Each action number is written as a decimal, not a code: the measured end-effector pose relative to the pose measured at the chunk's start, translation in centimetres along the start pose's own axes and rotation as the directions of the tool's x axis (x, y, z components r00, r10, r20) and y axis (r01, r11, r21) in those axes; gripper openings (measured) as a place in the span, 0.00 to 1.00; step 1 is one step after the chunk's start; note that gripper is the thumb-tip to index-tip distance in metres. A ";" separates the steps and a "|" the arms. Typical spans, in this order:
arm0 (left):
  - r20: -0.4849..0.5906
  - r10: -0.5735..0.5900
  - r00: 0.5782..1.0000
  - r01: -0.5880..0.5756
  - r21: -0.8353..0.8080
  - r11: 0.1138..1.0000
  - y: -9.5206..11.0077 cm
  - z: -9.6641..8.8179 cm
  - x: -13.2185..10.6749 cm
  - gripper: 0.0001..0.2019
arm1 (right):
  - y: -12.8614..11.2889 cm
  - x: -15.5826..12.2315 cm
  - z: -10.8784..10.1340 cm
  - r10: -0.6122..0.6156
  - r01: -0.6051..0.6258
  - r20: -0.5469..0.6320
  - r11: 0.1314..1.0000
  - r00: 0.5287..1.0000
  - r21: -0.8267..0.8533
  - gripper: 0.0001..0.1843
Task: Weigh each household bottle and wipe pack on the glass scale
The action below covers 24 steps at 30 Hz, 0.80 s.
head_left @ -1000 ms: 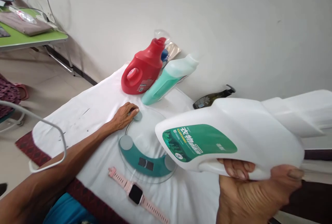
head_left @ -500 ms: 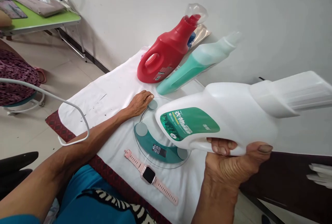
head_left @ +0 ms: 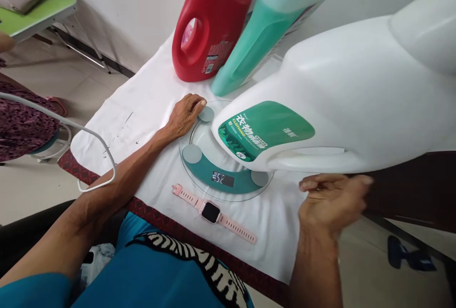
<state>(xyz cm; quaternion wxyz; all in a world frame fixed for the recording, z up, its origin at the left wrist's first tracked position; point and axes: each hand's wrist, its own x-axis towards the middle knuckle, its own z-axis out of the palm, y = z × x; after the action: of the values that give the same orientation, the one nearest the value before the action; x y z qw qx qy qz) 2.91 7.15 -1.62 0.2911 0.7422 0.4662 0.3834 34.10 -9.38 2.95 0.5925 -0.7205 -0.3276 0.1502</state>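
A large white detergent bottle (head_left: pixel 342 94) with a green label stands on the round glass scale (head_left: pixel 194 170), whose lit display shows digits. My right hand (head_left: pixel 327 198) is just below the bottle's handle, off it and slightly blurred, with thumb and fingers apart and nothing in them. At the scale's far left edge, my left hand (head_left: pixel 187 114) rests on the cloth. Its fingers are bent and closed against the rim by a round pad; the fingertips are partly hidden. A pink-strapped smartwatch (head_left: pixel 211 212) lies in front of the scale.
Behind the scale stand a red jug (head_left: pixel 213 18) and a green bottle (head_left: pixel 256 37). A white cloth (head_left: pixel 121 113) covers the table. A white curved metal bar (head_left: pixel 89 132) crosses above my left forearm. At the far left is a green table (head_left: pixel 53 8), with a person's patterned clothing (head_left: pixel 24 122) nearby.
My right hand has let go of the white bottle's handle and moved down from it. The scale's display has changed from zeros to other digits. My left hand stays at the rim.
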 end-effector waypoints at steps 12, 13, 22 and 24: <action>-0.021 0.008 1.000 -0.009 -0.053 0.999 0.3 0.2 0.1 0.13 | 4.9 -2.0 0.0 0.052 -0.049 0.036 0.996 0.998 -0.073 0.17; -0.019 0.004 1.000 -0.005 -0.054 0.999 0.3 0.2 0.1 0.12 | 5.0 -2.0 -0.1 0.049 -0.046 0.037 0.995 0.998 -0.084 0.18; 0.014 -0.019 1.000 0.019 -0.030 0.999 0.7 0.1 0.1 0.11 | 5.4 -2.1 -0.6 0.013 0.004 0.082 0.980 0.997 -0.197 0.20; 0.022 -0.030 0.999 0.030 -0.013 0.999 0.8 0.1 0.0 0.12 | 5.3 -2.1 -0.5 0.009 0.007 0.079 0.980 0.997 -0.201 0.21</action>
<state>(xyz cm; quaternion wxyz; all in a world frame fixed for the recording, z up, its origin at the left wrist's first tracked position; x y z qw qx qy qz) 3.31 6.88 -1.05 0.3070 0.7374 0.4714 0.3740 34.38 -11.61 -2.29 0.5032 -0.7701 -0.3642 0.1453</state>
